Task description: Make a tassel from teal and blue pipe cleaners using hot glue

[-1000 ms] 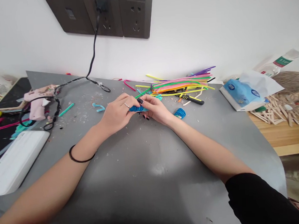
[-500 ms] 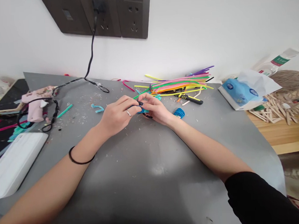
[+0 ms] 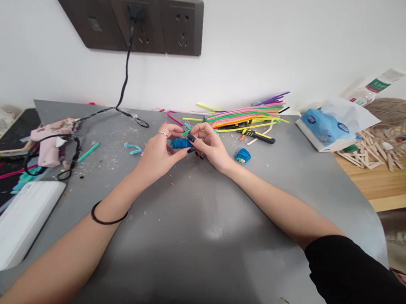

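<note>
A blue coil of wound pipe cleaner (image 3: pixel 180 143) lies between the fingers and thumb of my left hand (image 3: pixel 156 153), which is curled around it. My right hand (image 3: pixel 212 147) meets it from the right, thumb and forefinger pinching a short green pipe cleaner (image 3: pixel 187 132) just above the coil. The coil's right end is hidden behind my right fingers. Beside my right wrist, a second blue wound piece (image 3: pixel 242 155) rests on the grey table mat (image 3: pixel 202 244).
Behind my hands lies a bundle of colourful pipe cleaners (image 3: pixel 245 116) with a black-and-yellow tool (image 3: pixel 259 136). At left are a pink glue gun (image 3: pixel 48 146), its cable and a white box (image 3: pixel 23 222). Tissues (image 3: pixel 326 125) and wooden sticks (image 3: pixel 373 147) are at right.
My left hand has opened outward and shifted slightly left, baring the blue coil. The green pipe cleaner's angle has changed; my right hand stays almost in place.
</note>
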`<control>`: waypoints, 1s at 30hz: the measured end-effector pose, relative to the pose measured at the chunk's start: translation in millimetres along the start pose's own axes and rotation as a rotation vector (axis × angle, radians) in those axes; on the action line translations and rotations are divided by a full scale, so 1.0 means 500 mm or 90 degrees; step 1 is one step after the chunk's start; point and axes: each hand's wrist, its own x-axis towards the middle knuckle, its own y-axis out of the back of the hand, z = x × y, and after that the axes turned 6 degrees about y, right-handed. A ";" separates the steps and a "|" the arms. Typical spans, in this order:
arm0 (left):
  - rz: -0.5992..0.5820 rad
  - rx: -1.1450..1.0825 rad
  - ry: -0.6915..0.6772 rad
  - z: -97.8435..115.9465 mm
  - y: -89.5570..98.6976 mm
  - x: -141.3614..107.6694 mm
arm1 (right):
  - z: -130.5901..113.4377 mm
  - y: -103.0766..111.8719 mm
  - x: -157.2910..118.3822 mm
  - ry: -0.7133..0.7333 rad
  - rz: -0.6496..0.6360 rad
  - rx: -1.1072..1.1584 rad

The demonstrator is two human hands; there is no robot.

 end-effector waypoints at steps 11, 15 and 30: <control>0.055 0.097 -0.051 0.005 0.010 0.002 | 0.012 0.002 -0.005 0.093 0.026 -0.097; 0.084 0.108 -0.041 -0.007 0.014 0.007 | 0.018 0.011 -0.005 0.194 0.020 -0.243; 0.009 0.130 -0.011 -0.014 0.026 0.012 | 0.035 0.021 -0.002 0.349 -0.024 -0.454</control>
